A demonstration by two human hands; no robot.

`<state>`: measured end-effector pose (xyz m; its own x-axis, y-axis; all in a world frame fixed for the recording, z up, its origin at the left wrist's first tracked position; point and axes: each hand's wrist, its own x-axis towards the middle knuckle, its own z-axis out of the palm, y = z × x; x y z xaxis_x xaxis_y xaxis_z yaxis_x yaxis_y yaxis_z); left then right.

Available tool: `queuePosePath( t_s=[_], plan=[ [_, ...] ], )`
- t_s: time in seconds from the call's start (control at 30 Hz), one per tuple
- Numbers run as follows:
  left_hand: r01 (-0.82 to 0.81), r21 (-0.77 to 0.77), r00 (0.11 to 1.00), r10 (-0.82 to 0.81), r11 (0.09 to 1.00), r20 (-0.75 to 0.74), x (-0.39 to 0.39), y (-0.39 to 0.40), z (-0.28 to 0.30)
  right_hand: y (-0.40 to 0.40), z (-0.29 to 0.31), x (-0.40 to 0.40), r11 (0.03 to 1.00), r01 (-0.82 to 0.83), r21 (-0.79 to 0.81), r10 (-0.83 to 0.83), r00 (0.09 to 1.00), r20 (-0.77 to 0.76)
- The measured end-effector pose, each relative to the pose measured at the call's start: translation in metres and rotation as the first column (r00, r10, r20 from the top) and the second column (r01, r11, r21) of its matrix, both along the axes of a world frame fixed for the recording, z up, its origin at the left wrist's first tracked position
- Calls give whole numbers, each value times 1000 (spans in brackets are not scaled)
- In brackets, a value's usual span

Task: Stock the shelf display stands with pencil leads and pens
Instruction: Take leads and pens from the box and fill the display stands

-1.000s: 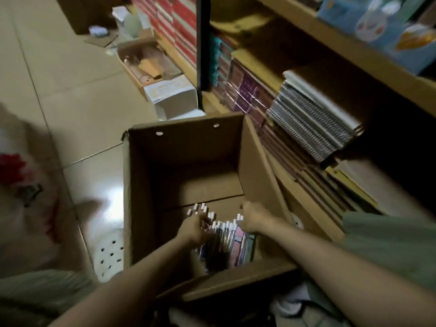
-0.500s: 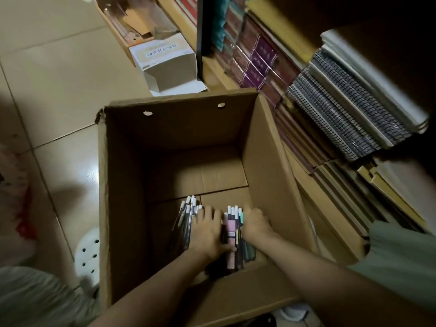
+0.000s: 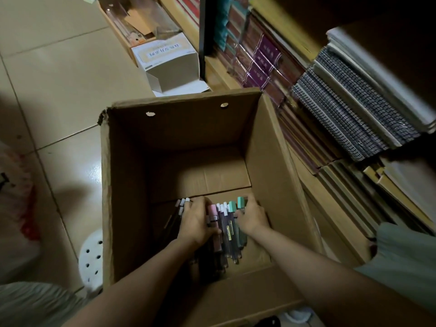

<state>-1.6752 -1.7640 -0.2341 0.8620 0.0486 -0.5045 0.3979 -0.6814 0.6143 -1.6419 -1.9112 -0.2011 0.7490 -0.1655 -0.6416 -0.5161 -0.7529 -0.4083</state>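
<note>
A tall open cardboard box (image 3: 266, 147) stands on the floor beside the shelf. At its bottom lies a heap of pens and lead tubes (image 3: 224, 227) with white, pink and teal caps. Both my hands are down inside it. My left hand (image 3: 197, 220) lies over the left part of the heap, fingers curled round a bunch of pens. My right hand (image 3: 251, 217) grips the teal-capped ones on the right side. The pens under the hands are hidden.
A shelf with stacked spiral notebooks (image 3: 354, 109) and purple-spined books (image 3: 262, 60) runs along the right. A white carton (image 3: 169, 60) and an open tray box (image 3: 132, 22) lie on the tiled floor behind. A white perforated stool (image 3: 92, 256) stands left of the box.
The view has dropped and moved closer over the box. Both hands have pressed in around the heap, the left shifting right over the pens and the right closing on the teal-capped ones.
</note>
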Motion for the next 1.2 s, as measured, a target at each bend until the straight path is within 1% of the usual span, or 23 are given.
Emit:
queuePosePath(
  t_s=[0.07,0.13,0.2,0.27,0.33,0.4,0.47,0.53,0.6,0.7,0.8,0.87,0.93,1.0,1.07,1.13,1.2],
  plan=[
    [-103,-136,995,101,985,-22,1,0,2,-1,1,-1,995,74,70,-74,997,-4],
    [-214,-240,977,212,947,-36,2,0,6,-2,3,-2,989,105,101,-107,994,12],
    [-339,-285,940,336,897,-60,4,-1,11,-4,4,-5,995,71,70,-72,997,20],
    [-432,-326,901,420,841,-111,4,-2,13,-5,4,-7,1000,14,27,-14,1000,12],
    [-493,-379,869,463,783,-173,4,-1,15,-4,3,-8,999,-45,-10,45,999,17],
    [-563,-432,824,517,704,-231,4,1,17,-1,2,-7,992,-120,-45,121,992,22],
    [-624,-456,777,565,635,-276,5,3,17,4,-1,-5,987,-140,-80,141,990,12],
    [-654,-436,754,585,618,-299,6,5,17,9,-3,-1,985,-124,-118,122,992,-20],
    [-663,-432,746,586,611,-317,8,6,18,11,-4,3,975,-152,-164,143,987,-67],
    [-650,-436,758,575,623,-309,11,6,18,9,-6,6,959,-205,-194,191,978,-87],
    [-617,-424,786,552,663,-279,11,3,20,9,-2,7,962,-192,-195,183,981,-62],
    [-564,-440,825,496,699,-270,11,4,24,9,7,8,966,-176,-191,171,984,-44],
    [-493,-458,869,397,740,-294,15,7,35,8,21,11,977,-126,-169,130,991,10],
    [-410,-465,906,294,784,-303,25,12,53,8,42,17,996,-52,-76,59,995,86],
    [-281,-486,952,178,827,-248,41,18,81,8,74,27,999,2,40,-8,987,158],
    [-141,-527,981,47,838,-187,60,25,120,7,117,39,992,-32,126,2,974,227],
    [-7,-553,987,-81,833,-135,77,32,166,5,169,49,975,-84,207,21,958,288]
  ],
)
